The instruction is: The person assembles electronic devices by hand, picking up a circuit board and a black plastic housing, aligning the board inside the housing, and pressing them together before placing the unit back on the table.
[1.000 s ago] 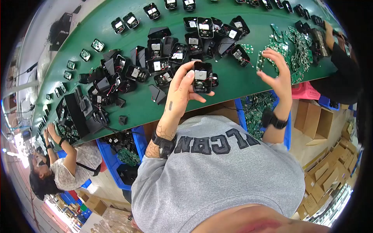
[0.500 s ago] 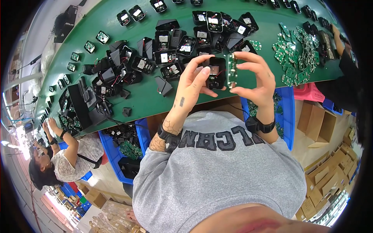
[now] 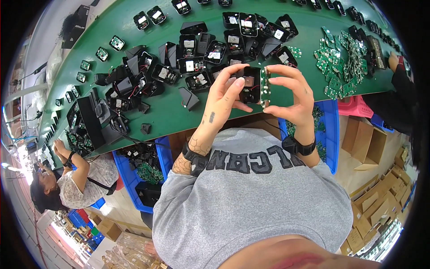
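My left hand [image 3: 225,92] is wrapped round a black plastic housing [image 3: 251,92], its open side facing up, with a metallic block and wires inside. Between the thumb and fingers of my right hand [image 3: 293,92] is a green circuit board [image 3: 265,87], gripped by its ends. The board stands tilted, right at the housing's right edge; whether the two touch I cannot tell. Just beyond my hands lie several more black housings [image 3: 194,65] in a loose cluster, many with white or silvery parts inside.
A heap of green circuit boards [image 3: 338,62] covers the right of the green table [image 3: 165,121]. Blue bins [image 3: 331,134] flank me below the table edge. A pink basket [image 3: 356,106] is at right. One co-worker [image 3: 85,179] sits at left; another's sleeve [image 3: 396,85] shows at right.
My right hand has brought the circuit board slightly left and down, closer to the housing, and turned its component face more into view. My left hand keeps its hold.
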A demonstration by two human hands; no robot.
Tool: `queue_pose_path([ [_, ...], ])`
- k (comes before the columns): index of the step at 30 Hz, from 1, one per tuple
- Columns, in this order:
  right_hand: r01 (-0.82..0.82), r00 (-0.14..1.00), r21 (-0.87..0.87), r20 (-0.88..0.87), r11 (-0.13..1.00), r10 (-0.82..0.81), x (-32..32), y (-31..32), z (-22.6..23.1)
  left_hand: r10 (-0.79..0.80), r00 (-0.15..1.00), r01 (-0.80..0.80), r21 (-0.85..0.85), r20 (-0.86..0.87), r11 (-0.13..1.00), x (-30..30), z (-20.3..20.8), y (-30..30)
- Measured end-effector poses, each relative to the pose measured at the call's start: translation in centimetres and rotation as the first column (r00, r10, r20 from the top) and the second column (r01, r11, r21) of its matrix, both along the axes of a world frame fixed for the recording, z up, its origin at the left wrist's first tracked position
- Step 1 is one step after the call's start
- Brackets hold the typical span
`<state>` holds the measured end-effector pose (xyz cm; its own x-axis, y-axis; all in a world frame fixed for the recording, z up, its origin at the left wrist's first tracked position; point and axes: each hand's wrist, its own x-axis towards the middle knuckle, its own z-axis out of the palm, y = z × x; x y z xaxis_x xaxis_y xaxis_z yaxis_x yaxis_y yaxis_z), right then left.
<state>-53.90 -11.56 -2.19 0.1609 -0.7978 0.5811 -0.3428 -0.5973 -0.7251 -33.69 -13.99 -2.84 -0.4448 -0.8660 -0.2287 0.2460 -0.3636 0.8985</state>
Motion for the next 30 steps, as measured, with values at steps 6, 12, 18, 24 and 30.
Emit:
queue_pose_path([
  [6, 0.032, 0.993, 0.108, -0.119, 0.994, -0.019, 0.2, -0.2, -0.2, -0.060, 0.997, 0.061, 0.004, -0.053, 0.998, 0.2, 0.1, 0.1],
  [12, -0.001, 0.949, -0.025, -0.315, 1.000, -0.007, 0.8, 0.0, 0.1, -0.055, 0.995, 0.061, 0.062, -0.085, 0.996, 0.0, 0.1, 0.0],
  [18, -0.020, 0.951, 0.020, -0.307, 1.000, 0.025, 0.4, -0.8, 0.7, -0.043, 0.994, 0.049, 0.059, -0.104, 0.997, -0.1, -0.3, 0.5],
  [24, -0.014, 0.956, 0.112, -0.289, 0.994, 0.047, 0.7, -0.5, 0.8, -0.042, 0.982, 0.065, 0.125, -0.182, 0.990, -0.3, -0.5, 0.8],
  [30, -0.017, 0.958, 0.166, -0.280, 0.986, 0.064, -0.2, 0.1, 0.7, -0.129, 0.969, 0.159, 0.135, -0.209, 0.978, -0.5, 0.0, 0.9],
])
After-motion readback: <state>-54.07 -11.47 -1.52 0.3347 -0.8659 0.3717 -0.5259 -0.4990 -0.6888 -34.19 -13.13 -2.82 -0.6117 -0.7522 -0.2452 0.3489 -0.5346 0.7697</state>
